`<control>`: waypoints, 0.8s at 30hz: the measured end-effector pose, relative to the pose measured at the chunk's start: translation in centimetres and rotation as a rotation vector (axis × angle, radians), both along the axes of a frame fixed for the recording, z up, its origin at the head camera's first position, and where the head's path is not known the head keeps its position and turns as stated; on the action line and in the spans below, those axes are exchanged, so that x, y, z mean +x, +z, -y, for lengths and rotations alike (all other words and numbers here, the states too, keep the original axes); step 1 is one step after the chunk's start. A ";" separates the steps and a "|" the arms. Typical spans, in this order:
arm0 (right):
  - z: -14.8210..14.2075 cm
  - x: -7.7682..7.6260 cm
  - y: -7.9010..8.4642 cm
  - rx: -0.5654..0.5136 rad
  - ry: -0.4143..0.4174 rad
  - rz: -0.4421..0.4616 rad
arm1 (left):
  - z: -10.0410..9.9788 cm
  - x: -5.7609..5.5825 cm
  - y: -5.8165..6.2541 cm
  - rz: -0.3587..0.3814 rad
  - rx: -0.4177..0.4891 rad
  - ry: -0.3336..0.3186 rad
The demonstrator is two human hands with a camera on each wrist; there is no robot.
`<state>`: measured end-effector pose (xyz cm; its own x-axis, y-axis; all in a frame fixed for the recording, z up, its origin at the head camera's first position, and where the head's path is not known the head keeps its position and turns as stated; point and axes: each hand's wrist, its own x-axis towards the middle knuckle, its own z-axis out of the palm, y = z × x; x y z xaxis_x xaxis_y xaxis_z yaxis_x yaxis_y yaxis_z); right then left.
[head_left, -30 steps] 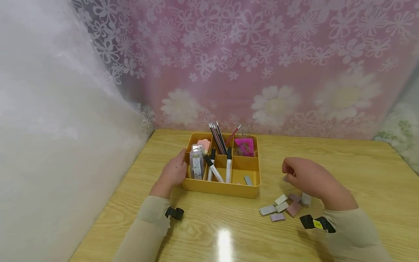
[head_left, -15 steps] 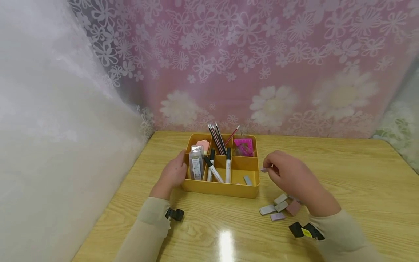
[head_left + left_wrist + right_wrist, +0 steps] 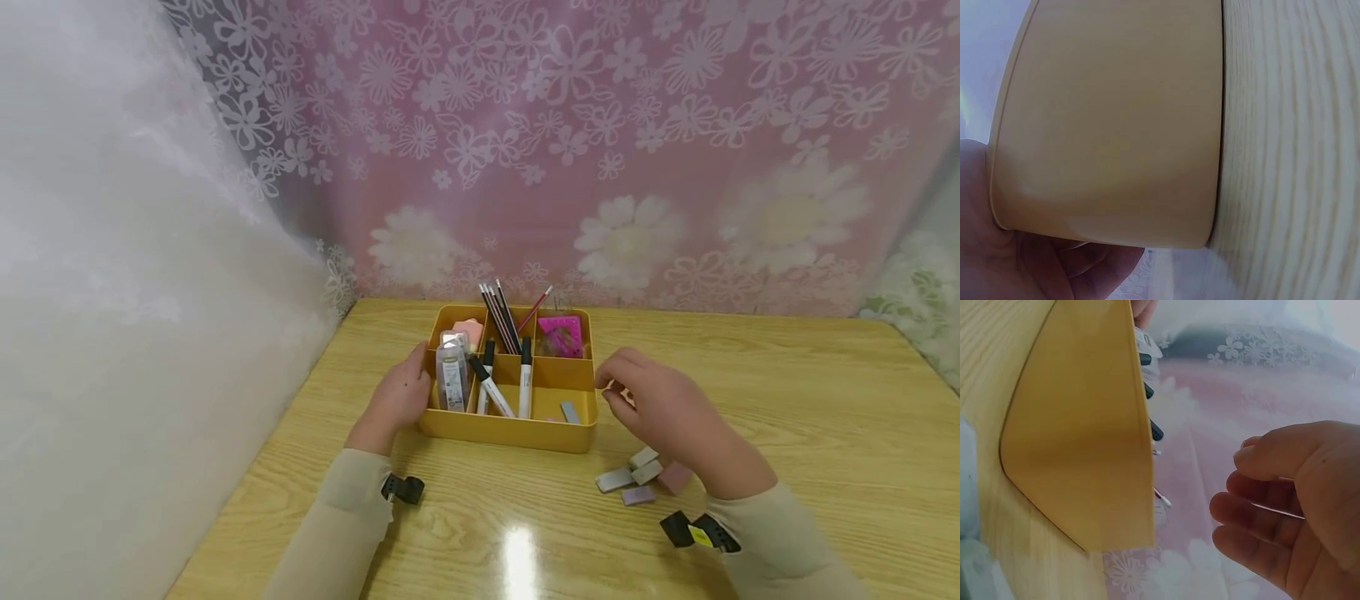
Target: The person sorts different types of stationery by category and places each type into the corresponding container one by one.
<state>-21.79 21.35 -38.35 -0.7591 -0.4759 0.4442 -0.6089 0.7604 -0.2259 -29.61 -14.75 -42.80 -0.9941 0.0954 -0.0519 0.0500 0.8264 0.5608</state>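
Observation:
A yellow desk organizer stands on the table, divided into compartments. My left hand grips its left side; in the left wrist view, that hand wraps the corner at the rim. My right hand is beside the organizer's right rim. In the right wrist view, the right hand has loosely bent fingers with nothing visible between them. A grey-blue eraser lies in the front right compartment, with a small pinkish piece beside it. Several erasers lie on the table, partly hidden by the right hand.
In the organizer are white markers, a clear plastic case, pencils, a pink item and a magenta set square. A flowered curtain hangs behind the wooden table.
The right hand has moved left from the loose erasers to the organizer's right rim. The lilac eraser in its fingers earlier no longer shows there. The left hand stays put.

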 end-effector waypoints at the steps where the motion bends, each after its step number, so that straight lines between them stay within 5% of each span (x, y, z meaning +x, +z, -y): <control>1: -0.2 0.0 0.2 0.008 -0.011 0.014 | 0.0 0.0 0.0 0.000 0.000 0.000; 11: -2.4 -0.1 1.2 0.101 -0.074 0.280 | 0.0 0.0 0.0 -0.006 0.009 -0.005; 24: -3.6 -1.0 -1.5 0.219 -0.137 0.671 | 0.1 -0.1 -0.1 -0.002 0.016 0.000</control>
